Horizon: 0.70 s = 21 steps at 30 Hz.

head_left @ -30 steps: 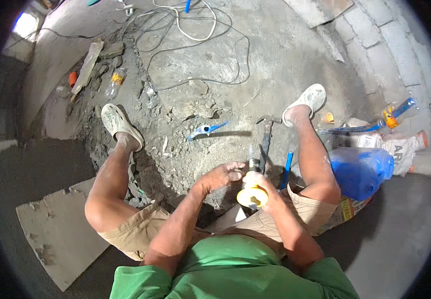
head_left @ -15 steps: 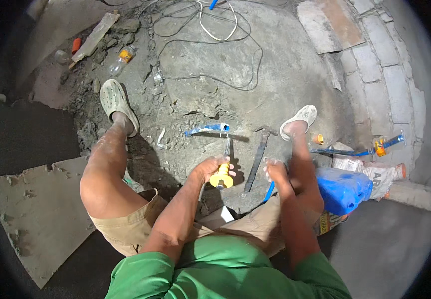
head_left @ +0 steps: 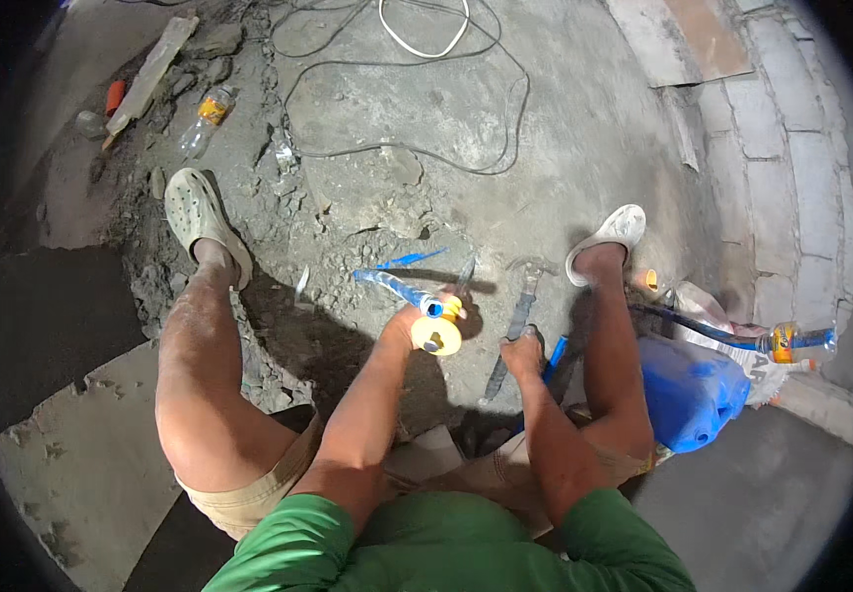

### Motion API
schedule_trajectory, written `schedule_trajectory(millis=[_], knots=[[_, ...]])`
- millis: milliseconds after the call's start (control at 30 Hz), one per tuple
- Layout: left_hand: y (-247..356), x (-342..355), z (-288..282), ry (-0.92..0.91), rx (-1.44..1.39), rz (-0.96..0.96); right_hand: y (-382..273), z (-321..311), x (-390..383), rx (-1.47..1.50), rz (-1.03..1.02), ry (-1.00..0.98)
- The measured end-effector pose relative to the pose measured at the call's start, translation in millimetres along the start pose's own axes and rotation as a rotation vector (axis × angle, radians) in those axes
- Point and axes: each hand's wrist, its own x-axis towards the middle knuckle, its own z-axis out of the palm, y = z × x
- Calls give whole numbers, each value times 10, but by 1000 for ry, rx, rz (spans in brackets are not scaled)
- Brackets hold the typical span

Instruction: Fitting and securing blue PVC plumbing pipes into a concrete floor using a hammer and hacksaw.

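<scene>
In my left hand (head_left: pixel 409 322) is a chisel with a yellow grip and round guard (head_left: pixel 436 335); its metal blade (head_left: pixel 467 268) points away from me, toward the broken floor. A blue pipe (head_left: pixel 397 286) slants past that hand, its open end overlapping the yellow grip, and I cannot tell whether the two touch. My right hand (head_left: pixel 521 352) is closed round the dark handle of a hammer (head_left: pixel 522 311), whose head points away from me. Close to my right wrist is a shorter blue pipe piece (head_left: pixel 556 355).
Rubble (head_left: pixel 288 252) surrounds the left side of the work spot. Beyond it a dark cable (head_left: pixel 397 147) loops over the concrete. A plastic bottle (head_left: pixel 206 120) lies far left. At right are a blue plastic container (head_left: pixel 693 395), a bottle on a blue pipe (head_left: pixel 783 342) and a block wall (head_left: pixel 786 178).
My right hand has gone down from above the floor onto the hammer handle. The chisel in my left hand now sits lower beside the blue pipe's open end. The whole view has shifted slightly.
</scene>
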Motion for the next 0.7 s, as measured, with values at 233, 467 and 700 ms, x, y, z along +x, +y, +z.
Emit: schedule_trajectory(millis=[233, 467, 700], knots=[[-4, -48, 123, -59, -336, 91, 100, -326, -83, 718, -4, 114], [180, -30, 248, 58, -332, 52, 99, -1222, -930, 596, -245, 19], [219, 182, 81, 134, -267, 41, 201, -1383, -1268, 239, -355, -93]])
